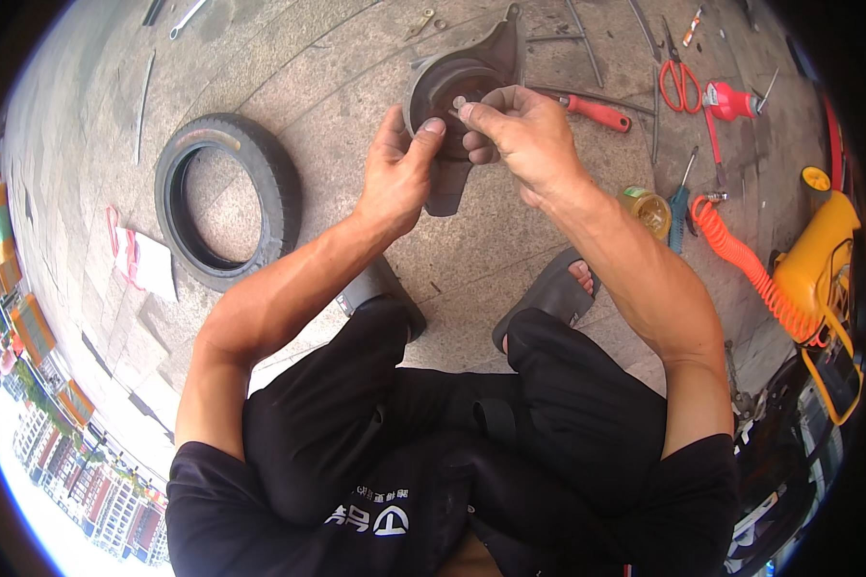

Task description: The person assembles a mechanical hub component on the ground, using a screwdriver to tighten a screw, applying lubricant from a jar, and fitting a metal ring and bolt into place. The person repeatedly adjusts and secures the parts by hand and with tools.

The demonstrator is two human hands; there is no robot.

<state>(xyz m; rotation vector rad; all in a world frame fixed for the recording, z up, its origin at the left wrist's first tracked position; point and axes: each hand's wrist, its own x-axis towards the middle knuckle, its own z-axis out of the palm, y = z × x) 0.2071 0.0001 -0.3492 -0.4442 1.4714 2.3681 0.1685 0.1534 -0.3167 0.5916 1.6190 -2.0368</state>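
Note:
My left hand (pixel 400 171) is closed on the rim of a dark, dish-shaped metal part (pixel 491 50), its thumb lying over the near edge. This part has a pointed arm with an eyelet at its far right and a flat tab sticking out toward me. Over its hollow middle, my right hand (pixel 533 135) pinches a small, pale, bolt-like piece (pixel 459 101) between thumb and forefinger. How far that piece sits in the hollow is hidden by the fingers. Just right of the right hand lies a red-handled screwdriver (pixel 598 112) on the paving.
A black tyre (pixel 281 183) lies at left, near a white-and-red plastic packet (pixel 146 258). To the right are red-handled scissors (pixel 680 87), a red bottle (pixel 731 101), a jar (pixel 648 213), a coiled orange hose (pixel 741 260) and a yellow tank (pixel 818 264). Spanners and rods lie farther off.

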